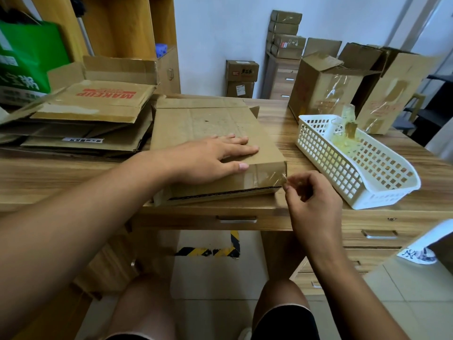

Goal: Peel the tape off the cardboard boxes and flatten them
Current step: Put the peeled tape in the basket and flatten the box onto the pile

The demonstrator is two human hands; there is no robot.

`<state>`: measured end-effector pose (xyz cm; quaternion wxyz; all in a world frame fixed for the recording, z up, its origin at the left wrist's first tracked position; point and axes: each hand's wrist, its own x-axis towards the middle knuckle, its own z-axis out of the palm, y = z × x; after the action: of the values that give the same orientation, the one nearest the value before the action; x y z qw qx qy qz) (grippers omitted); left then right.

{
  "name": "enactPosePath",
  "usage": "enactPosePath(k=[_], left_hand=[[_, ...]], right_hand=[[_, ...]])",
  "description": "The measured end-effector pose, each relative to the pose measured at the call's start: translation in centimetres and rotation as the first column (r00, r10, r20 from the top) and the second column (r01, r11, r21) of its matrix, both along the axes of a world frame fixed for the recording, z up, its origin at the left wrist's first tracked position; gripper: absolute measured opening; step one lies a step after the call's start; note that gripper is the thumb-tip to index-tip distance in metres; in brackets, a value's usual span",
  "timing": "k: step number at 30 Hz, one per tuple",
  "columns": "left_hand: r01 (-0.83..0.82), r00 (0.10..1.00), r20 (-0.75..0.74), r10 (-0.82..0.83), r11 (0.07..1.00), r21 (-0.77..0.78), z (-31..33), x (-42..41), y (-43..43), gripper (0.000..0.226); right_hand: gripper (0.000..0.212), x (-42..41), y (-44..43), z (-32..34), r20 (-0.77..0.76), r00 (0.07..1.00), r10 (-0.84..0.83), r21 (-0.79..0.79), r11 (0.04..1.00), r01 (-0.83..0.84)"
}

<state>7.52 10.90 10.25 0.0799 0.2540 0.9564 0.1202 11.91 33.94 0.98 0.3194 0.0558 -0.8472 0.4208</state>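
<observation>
A flattened brown cardboard box [203, 123] lies on the wooden desk, its near end at the desk's front edge. My left hand [210, 155] presses flat on top of it, fingers spread. Clear tape [267, 176] wraps the box's near right corner. My right hand [311, 192] is at that corner, with thumb and fingers pinched on the loose end of the tape. To the left rests a stack of flattened boxes [98, 106], the top one printed MAKEUP. Two upright boxes [326, 89] with loose tape stand at the back right.
A white plastic basket [382, 190] holding wads of peeled tape sits right of the box. A green bag [27, 60] and wooden shelving stand at the left. More small boxes [285, 35] are stacked on a cabinet by the far wall. Desk drawers are below.
</observation>
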Motion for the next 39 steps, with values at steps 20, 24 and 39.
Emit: enactPosePath(k=[20,24,39], left_hand=[[-0.033,0.997,-0.067,0.036,0.998,0.045,-0.4,-0.8,1.6,0.052],[-0.034,0.998,-0.041,0.037,0.997,0.074,-0.2,-0.7,1.4,0.054],[-0.034,0.999,-0.028,0.036,0.998,0.053,-0.1,-0.3,0.8,0.055]], right_hand=[[0.017,5.9,-7.1,-1.5,0.013,0.933,0.359,0.126,0.925,-0.358],[0.035,4.1,-5.3,-1.0,0.080,0.954,0.289,-0.106,0.954,-0.280],[0.028,1.5,0.8,3.0,0.084,0.955,0.284,-0.107,0.955,-0.275]])
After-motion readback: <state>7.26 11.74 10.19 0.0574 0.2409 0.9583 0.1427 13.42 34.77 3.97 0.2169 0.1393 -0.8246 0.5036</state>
